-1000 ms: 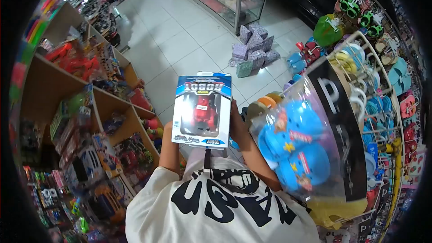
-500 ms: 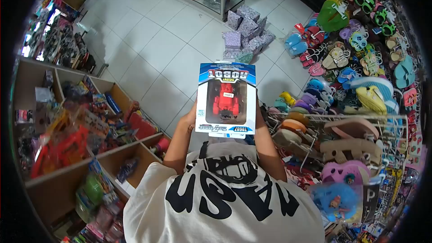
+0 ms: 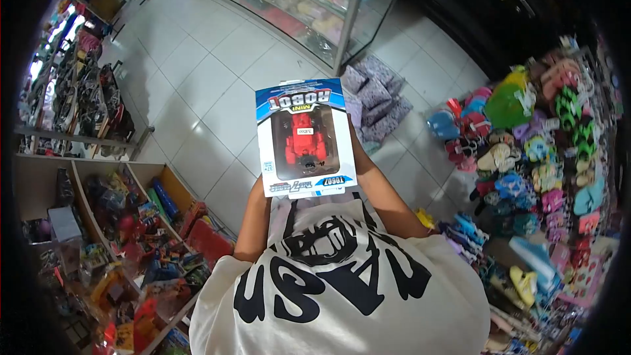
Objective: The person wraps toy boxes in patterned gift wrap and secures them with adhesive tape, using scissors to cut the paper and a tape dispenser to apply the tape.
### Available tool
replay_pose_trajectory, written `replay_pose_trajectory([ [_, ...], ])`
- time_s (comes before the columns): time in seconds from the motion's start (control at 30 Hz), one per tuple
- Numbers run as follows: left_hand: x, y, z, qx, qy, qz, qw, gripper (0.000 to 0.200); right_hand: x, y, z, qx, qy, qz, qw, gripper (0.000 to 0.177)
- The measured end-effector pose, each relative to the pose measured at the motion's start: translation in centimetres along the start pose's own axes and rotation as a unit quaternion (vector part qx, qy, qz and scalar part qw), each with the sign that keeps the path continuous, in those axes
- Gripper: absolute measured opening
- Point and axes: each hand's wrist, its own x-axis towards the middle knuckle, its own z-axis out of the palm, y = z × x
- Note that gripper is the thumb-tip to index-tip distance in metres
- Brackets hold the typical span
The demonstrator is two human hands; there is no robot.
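A boxed toy robot [image 3: 268, 144] sits at the centre of view, front face up towards the camera, its printed title upside down. The left hand [image 3: 261, 188] holds it from the lower-left edge, at about 7 o'clock, and the right hand [image 3: 355, 137] from the right side, at 3 o'clock; the two are set as wide apart as the carton. Most fingers are hidden behind it, so I cannot tell how firmly they press. The carton looks light and fairly stiff, with slick printed card that could slide a little under dry fingers. The clear window [image 3: 335, 158] over the red figure [image 3: 303, 141] is probably the weak part, likely to dent if pushed; the side edges and lower corners would take a hold better. Out from the box, patterned parcels [image 3: 374, 93] lie on the floor at 2 o'clock, a glass case [image 3: 343, 33] stands towards 12, footwear [image 3: 509, 106] hangs around 3, and divided shelving [image 3: 87, 187] is at 8.
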Motion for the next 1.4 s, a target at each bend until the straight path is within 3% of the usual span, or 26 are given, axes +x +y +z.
replay_pose_trajectory([
  [0.3,11.2,17.5,-10.2,-0.012,0.047,0.082,0.995,0.057,20.1,-10.2,6.8,-0.056,-0.115,-0.026,0.992,0.079],
  [0.43,17.7,29.4,-14.5,0.028,0.016,0.127,0.991,0.056,30.4,-14.5,10.6,-0.148,-0.143,-0.193,0.959,0.083],
  [0.53,21.9,39.7,-15.5,0.066,-0.021,0.172,0.983,0.055,36.4,-20.3,14.4,-0.198,-0.092,-0.259,0.941,0.083],
  [0.63,25.8,50.5,-13.5,0.105,-0.07,0.23,0.965,0.054,42.7,-27.9,15.7,-0.176,-0.092,-0.299,0.933,0.083],
  [0.77,29.1,63.1,-6.8,0.119,-0.143,0.28,0.942,0.053,47.7,-40.7,16.7,-0.098,-0.046,-0.275,0.955,0.077],
  [0.87,30.5,69.7,-0.1,0.113,-0.198,0.288,0.93,0.071,49.9,-50.1,15.5,-0.078,-0.002,-0.29,0.954,0.072],
  [0.9,36.7,73.0,-0.5,0.088,-0.265,0.24,0.93,0.071,50.6,-53.0,14.8,-0.074,0.013,-0.296,0.952,0.07],
  [0.93,36.9,74.5,1.9,0.123,-0.281,0.22,0.926,0.072,51.2,-55.8,13.9,-0.069,0.024,-0.3,0.951,0.068],
  [0.97,38.1,75.7,3.7,0.145,-0.331,0.21,0.909,0.094,52.0,-58.3,13.1,-0.062,0.035,-0.301,0.951,0.067],
  [1.03,43.7,79.2,5.6,0.15,-0.341,0.203,0.906,0.064,54.1,-62.3,10.9,-0.034,0.038,-0.291,0.955,0.064],
  [1.07,46.6,80.9,6.4,0.158,-0.346,0.19,0.905,0.064,55.0,-63.1,9.8,-0.02,0.027,-0.28,0.959,0.062],
  [1.1,48.9,82.2,7.2,0.167,-0.354,0.181,0.902,0.064,55.6,-62.1,12.3,-0.036,0.095,-0.328,0.939,0.061],
  [1.2,55.6,85.4,9.4,0.193,-0.365,0.148,0.899,0.063,55.0,-58.9,17.1,-0.112,0.13,-0.345,0.923,0.084],
  [1.27,59.7,86.9,10.7,0.207,-0.373,0.127,0.896,0.062,57.9,-59.2,14.7,-0.065,0.103,-0.379,0.917,0.088],
  [1.4,66.2,88.3,14.2,0.241,-0.395,0.081,0.883,0.061,59.9,-58.4,14.6,-0.055,0.052,-0.47,0.879,0.081],
])
